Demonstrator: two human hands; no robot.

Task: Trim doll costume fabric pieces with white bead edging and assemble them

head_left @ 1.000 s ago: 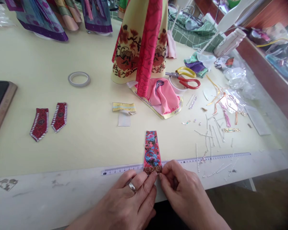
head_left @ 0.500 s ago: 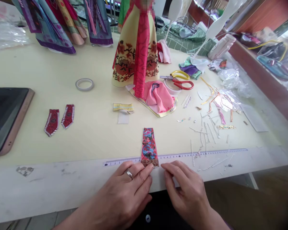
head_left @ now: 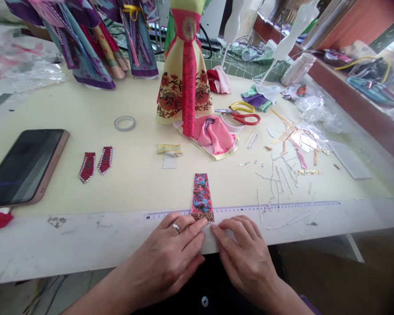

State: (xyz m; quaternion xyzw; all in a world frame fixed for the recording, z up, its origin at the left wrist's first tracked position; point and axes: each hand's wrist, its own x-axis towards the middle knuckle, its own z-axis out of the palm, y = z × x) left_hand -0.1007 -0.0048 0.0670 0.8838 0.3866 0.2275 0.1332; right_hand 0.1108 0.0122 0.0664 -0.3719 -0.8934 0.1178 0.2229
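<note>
A tapered fabric strip [head_left: 202, 194], red and pink with blue flowers, lies upright before me at the table's front. Its lower end carries a brown patterned band, with small white beads along part of the bottom edge. My left hand [head_left: 175, 249], with a ring on one finger, rests its extended fingers on this band and presses it down. At the strip's lower right corner are the thumb and index tips of my right hand [head_left: 246, 256]. Those fingers are bent close together; whatever may be between them is too small to make out. A clear ruler [head_left: 276, 206] passes beside the strip.
Loose white bead strings [head_left: 284, 179] are scattered to the right. Scissors [head_left: 244, 113] lie behind, near a dressed doll form [head_left: 187, 87] and pink fabric [head_left: 213, 135]. At left are two red beaded tabs [head_left: 87, 167], a tape roll [head_left: 124, 123] and a phone [head_left: 22, 164].
My right hand has moved left, bringing its fingertips to the strip's corner. My left hand stays on the band. The view has tilted up and shifted left.
</note>
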